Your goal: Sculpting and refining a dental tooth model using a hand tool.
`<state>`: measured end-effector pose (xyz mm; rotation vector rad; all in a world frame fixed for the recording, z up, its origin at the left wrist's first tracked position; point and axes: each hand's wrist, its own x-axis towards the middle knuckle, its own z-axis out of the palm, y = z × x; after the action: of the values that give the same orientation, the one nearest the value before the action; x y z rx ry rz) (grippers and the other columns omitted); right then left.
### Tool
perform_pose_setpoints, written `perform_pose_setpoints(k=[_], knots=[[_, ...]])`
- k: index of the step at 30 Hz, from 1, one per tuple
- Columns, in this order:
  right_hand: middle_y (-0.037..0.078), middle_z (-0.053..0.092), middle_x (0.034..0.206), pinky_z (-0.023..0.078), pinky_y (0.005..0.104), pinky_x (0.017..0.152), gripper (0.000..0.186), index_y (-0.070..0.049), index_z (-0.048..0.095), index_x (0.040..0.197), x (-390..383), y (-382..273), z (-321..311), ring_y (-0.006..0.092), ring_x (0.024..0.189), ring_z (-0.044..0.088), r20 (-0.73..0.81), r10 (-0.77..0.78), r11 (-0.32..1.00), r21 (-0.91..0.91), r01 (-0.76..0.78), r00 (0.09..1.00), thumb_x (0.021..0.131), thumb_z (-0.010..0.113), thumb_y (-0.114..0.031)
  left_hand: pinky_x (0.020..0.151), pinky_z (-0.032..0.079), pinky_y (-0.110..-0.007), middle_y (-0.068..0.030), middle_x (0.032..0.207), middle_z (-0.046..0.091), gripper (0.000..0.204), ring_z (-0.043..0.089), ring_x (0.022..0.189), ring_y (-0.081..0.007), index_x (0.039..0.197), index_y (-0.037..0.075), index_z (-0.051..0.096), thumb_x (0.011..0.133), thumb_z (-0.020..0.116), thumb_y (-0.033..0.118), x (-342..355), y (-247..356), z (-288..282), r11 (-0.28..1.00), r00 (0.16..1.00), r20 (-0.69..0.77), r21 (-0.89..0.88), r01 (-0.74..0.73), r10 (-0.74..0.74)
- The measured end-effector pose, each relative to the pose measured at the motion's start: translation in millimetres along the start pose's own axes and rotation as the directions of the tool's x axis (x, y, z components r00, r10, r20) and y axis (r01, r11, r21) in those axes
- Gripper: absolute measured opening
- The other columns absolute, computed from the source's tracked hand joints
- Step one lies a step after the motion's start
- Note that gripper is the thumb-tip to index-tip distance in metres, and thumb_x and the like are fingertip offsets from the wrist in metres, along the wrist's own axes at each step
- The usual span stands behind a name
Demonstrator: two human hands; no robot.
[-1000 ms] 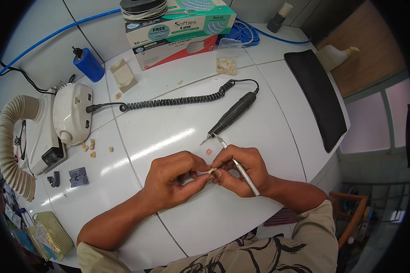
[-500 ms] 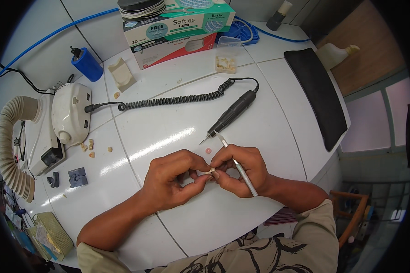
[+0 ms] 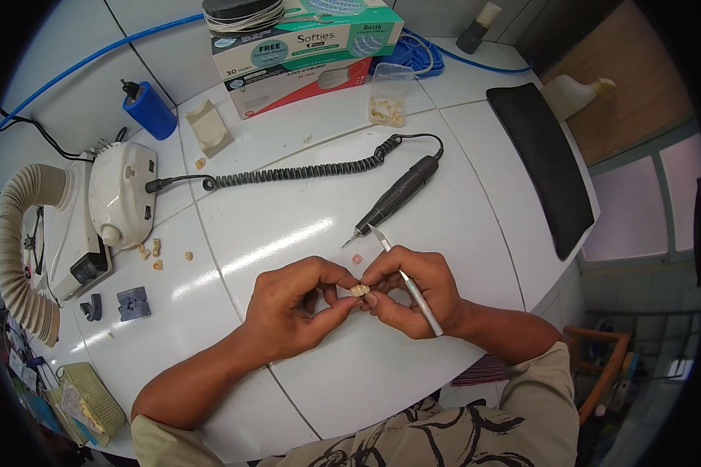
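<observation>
Between the fingertips of both hands is a small cream tooth-coloured piece, like a dental bridge point(image 3: 359, 290), its bumpy side showing. My left hand point(image 3: 292, 300) pinches it by thumb and fingers from the left. From the right, the thumb and forefinger of my right hand point(image 3: 428, 280) meet it. A silver craft knife point(image 3: 421, 302) also lies in my right hand, slanting across the fingers, blade up and away from me. Just beyond the fingertips are a small pink piece point(image 3: 357, 258) and a black rotary handpiece point(image 3: 397, 198) with a thin bur.
A coiled cord point(image 3: 288, 173) joins the handpiece to a white control unit point(image 3: 121, 194) at left. Several tooth-coloured bits point(image 3: 156, 247) and grey blocks point(image 3: 133, 303) lie nearby. Mask boxes point(image 3: 304, 82), a small clear box point(image 3: 387, 110) and a black pad point(image 3: 541, 167) sit farther back.
The dental bridge has been turned between the fingertips, and more of its bumpy surface shows now. Both hands and the craft knife stay almost in place.
</observation>
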<state>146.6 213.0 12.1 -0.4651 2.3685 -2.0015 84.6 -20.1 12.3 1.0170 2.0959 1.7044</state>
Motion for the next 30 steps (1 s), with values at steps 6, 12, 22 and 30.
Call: perform_pose_setpoints(k=[6,12,22,30], knots=[[0.007,0.075,0.086,0.06,0.0268,0.07,0.015,0.001,0.067,0.105,0.2,-0.9,-0.4,0.0129,0.078,0.075,-0.006,0.004,1.0,0.001,-0.004,1.0,0.092,0.073,0.002,0.056,0.05,-0.022,-0.0075,0.1,0.079,0.022,0.069,0.075,-0.0081,0.107,0.002,0.075,0.088,0.086,0.003,0.8,2.8,0.1,1.0,1.0,-0.002,-0.001,0.019,-0.019],[0.008,0.076,0.086,0.06,0.0266,0.069,0.013,0.002,0.068,0.103,0.7,-1.2,-2.3,0.0133,0.078,0.075,-0.004,0.007,0.999,-0.046,-0.007,1.0,0.091,0.073,0.001,0.059,0.053,-0.024,-0.0071,0.1,0.079,0.019,0.073,0.078,-0.011,0.104,0.005,0.076,0.088,0.085,0.002,0.8,2.6,0.4,1.0,1.0,0.004,-0.006,0.026,-0.026],[0.01,0.075,0.083,0.062,0.0273,0.066,0.011,0.004,0.069,0.097,0.9,-4.8,0.3,0.0162,0.073,0.076,-0.031,-0.043,0.99,-0.137,0.039,0.999,0.086,0.072,0.004,0.067,0.063,-0.029,-0.0137,0.099,0.081,0.016,0.079,0.085,-0.0198,0.096,0.001,0.076,0.085,0.087,-0.003,1.8,3.2,4.2,0.992,0.995,-0.007,0.079,-0.095,0.096],[0.011,0.075,0.084,0.063,0.0273,0.066,0.014,0.005,0.067,0.1,1.5,-5.1,-3.1,0.0154,0.075,0.077,0.036,-0.079,0.98,-0.181,0.085,0.996,0.087,0.071,0.008,0.069,0.066,-0.03,-0.0146,0.098,0.081,0.016,0.08,0.084,-0.0212,0.093,0.0,0.076,0.083,0.087,-0.004,2.5,4.9,4.1,0.973,0.983,0.0,0.145,-0.18,0.182]])
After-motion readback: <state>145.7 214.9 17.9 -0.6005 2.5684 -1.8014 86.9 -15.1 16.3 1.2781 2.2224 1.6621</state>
